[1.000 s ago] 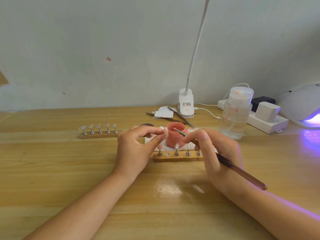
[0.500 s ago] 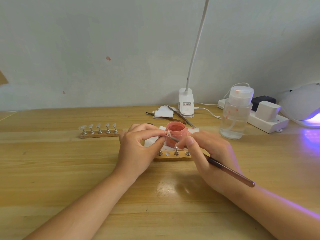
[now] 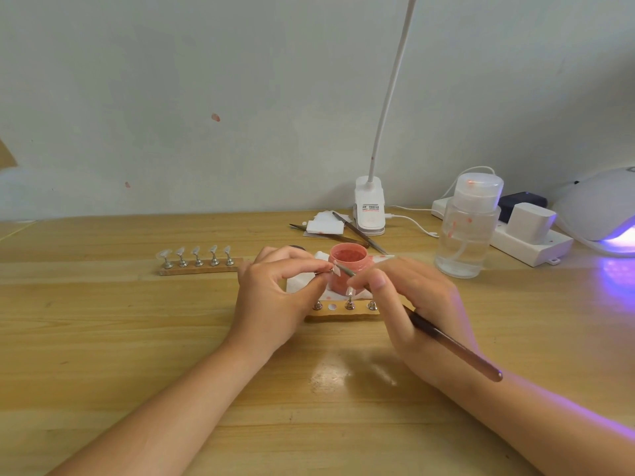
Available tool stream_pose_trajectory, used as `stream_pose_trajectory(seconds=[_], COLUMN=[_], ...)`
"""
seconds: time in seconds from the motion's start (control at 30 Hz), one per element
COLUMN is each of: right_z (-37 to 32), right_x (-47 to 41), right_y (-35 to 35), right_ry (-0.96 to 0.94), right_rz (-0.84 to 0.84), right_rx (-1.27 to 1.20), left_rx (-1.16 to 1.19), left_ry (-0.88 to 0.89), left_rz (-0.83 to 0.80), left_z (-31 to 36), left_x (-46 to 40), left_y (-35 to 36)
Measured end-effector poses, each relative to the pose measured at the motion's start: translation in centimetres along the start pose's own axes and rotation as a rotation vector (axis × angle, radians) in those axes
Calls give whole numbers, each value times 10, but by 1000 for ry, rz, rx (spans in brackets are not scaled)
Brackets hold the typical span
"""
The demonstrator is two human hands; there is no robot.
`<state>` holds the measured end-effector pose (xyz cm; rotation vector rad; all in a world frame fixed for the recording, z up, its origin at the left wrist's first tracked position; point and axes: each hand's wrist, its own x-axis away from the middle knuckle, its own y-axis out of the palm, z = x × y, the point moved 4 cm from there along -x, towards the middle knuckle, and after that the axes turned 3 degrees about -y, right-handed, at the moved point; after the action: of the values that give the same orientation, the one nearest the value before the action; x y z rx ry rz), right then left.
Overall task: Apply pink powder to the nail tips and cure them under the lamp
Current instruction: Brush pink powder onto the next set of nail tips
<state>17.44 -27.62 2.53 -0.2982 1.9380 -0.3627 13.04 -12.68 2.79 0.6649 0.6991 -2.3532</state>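
Powder work was midway when I looked in. My left hand [image 3: 275, 297] pinched a small clear nail tip on its metal stand [image 3: 329, 269] between thumb and forefinger, lifted off the board and held just in front of the open round jar of pink powder [image 3: 347, 266], near the middle of the desk. My right hand [image 3: 412, 304] gripped a long dark-handled brush [image 3: 453, 345] like a pen, its fine metal end touching or nearly touching the held tip; I could not tell which.

Just nearer me than the jar lay a short wooden holder strip [image 3: 343, 309]. One socket on it was bare, matching the stand in my left hand, and the remaining stands sat in place, one partly hidden by my right hand. Whether any of their tips already carried powder was too small for me to judge. A second wooden strip with five clear tips [image 3: 197, 262] lay toward the left of the desk, looking uncoated. At the desk's right edge the white dome curing lamp [image 3: 604, 211] glowed violet, with nothing visibly under it. So I judged most of the coating and all the curing remained.

The white clip-on lamp base [image 3: 370, 214] at the back edge carried a printed label with a red line, too small to read. The clear pump bottle [image 3: 467, 228] showed no legible writing.
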Motion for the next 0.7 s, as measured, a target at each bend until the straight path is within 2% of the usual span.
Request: stream_pose_trajectory(seconds=[0.1, 0.23, 0.37, 0.57, 0.7], right_z=[2, -2, 1, -3, 2], right_x=[1, 1, 2, -1, 2], right_y=[-1, -3, -1, -2, -2], right_ry=[33, 51, 129, 89, 182], right_rz=[-29, 13, -38, 16, 2], right_rx=[-66, -65, -101, -106, -215], left_rx=[8, 6, 7, 64, 94], left_ry=[15, 20, 25, -26, -37], left_rz=[13, 6, 4, -34, -45], left_z=[-2, -5, -7, -9, -9], left_x=[0, 0, -2, -2, -2], left_y=[-1, -1, -1, 0, 0])
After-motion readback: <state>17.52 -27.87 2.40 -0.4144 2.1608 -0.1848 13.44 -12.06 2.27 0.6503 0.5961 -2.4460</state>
